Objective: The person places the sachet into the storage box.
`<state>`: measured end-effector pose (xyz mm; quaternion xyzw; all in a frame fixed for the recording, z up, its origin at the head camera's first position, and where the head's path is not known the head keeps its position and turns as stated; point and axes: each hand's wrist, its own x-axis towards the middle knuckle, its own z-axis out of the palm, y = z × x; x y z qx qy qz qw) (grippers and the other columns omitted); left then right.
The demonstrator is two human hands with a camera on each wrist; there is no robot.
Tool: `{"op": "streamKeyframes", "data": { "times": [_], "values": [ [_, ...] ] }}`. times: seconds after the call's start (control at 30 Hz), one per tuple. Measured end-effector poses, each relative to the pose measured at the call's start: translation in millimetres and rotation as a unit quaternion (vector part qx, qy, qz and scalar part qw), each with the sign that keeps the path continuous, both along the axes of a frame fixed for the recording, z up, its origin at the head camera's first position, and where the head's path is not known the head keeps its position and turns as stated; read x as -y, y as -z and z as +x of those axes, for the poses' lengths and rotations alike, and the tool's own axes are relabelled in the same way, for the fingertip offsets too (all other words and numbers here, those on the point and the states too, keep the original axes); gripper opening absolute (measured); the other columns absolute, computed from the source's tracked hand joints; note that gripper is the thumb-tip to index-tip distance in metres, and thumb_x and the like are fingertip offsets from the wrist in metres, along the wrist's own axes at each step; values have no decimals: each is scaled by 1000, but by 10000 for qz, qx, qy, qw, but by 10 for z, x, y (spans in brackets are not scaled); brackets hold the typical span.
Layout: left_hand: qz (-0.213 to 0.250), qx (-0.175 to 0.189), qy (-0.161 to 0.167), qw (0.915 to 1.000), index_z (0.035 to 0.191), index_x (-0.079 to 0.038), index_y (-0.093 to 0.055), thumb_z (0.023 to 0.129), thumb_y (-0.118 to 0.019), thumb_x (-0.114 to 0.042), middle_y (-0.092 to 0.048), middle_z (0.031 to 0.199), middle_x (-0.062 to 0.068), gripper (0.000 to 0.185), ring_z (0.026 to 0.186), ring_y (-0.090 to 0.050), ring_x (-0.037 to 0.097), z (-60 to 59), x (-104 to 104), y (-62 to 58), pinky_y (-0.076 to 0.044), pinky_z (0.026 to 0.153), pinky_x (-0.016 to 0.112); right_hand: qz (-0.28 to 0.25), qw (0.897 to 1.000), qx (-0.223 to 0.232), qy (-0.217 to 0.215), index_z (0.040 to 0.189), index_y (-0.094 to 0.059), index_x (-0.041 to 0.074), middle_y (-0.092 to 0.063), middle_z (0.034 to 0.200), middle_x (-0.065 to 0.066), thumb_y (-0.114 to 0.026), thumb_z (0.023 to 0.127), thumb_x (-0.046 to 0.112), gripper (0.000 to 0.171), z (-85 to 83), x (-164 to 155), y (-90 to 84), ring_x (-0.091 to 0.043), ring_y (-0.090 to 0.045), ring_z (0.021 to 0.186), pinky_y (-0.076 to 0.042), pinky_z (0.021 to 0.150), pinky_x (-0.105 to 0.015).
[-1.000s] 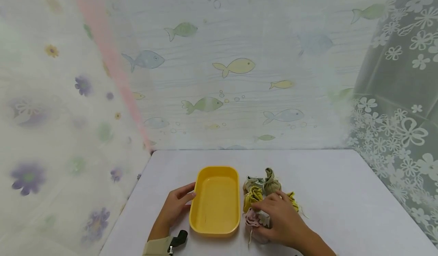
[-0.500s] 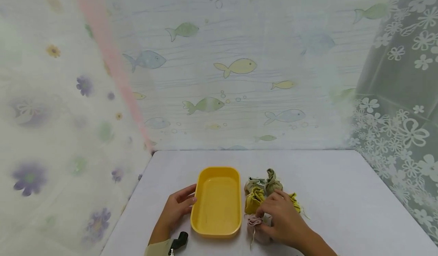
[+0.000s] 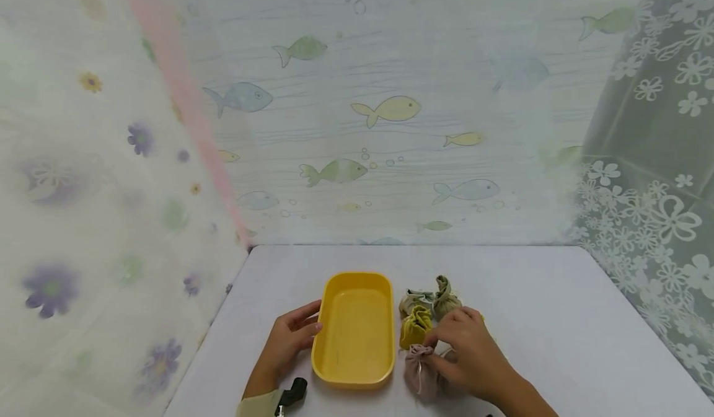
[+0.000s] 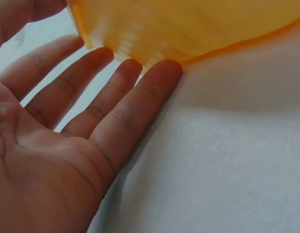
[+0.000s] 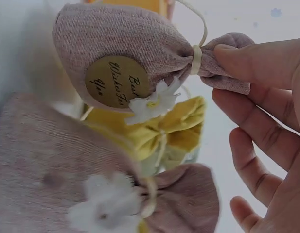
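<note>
My right hand (image 3: 471, 355) pinches the gathered top of a pink drawstring pouch (image 5: 125, 36) between thumb and index finger. In the right wrist view this pouch shows a round "Best Wishes For You" label and a white flower. Close beside it lies a second pink pouch (image 5: 52, 141), also with a white flower. A yellow pouch (image 3: 414, 330) is just behind them. On the other side, my left hand (image 3: 287, 339) touches the left wall of a yellow tray (image 3: 355, 333), its extended fingertips (image 4: 162, 73) against the outside and the thumb near the rim. Nothing lies in the tray.
Behind the yellow pouch sit an olive pouch (image 3: 445, 302) and a grey-green pouch (image 3: 413, 299). A black piece (image 3: 294, 392) is at the left wrist. Fish-patterned sheeting (image 3: 390, 157) hangs beyond the far edge of the white table (image 3: 535, 305).
My right hand now has the pink pouch by its neck and has turned it upright, bringing it slightly away from the second pink pouch. The left hand keeps its place at the tray.
</note>
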<state>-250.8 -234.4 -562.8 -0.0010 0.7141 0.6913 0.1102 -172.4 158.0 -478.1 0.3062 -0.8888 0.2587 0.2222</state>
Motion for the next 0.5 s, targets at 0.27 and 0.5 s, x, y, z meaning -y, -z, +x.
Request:
{"op": "streamKeyframes", "data": {
  "times": [0.27,0.5],
  "values": [
    [105,-84,84,9999,148,-19,-58,90,-81,-23,-58,152,8,63,132,-62,29,-5,-20,-14,-62,91,41,-182,9985,-489,-163,90,-69,41,-59,86,32,-93,72,23,35,-15,34,-169,1,-51,92,-40,94,-48],
    [-53,-75,230,9997,150,-20,-57,90,-81,-25,-56,154,7,65,135,-60,30,9,-10,-30,-62,91,42,-254,9978,-610,-99,92,-69,39,-61,89,31,-91,74,26,31,-22,78,-291,1,-54,91,-42,93,-45]
  ]
}}
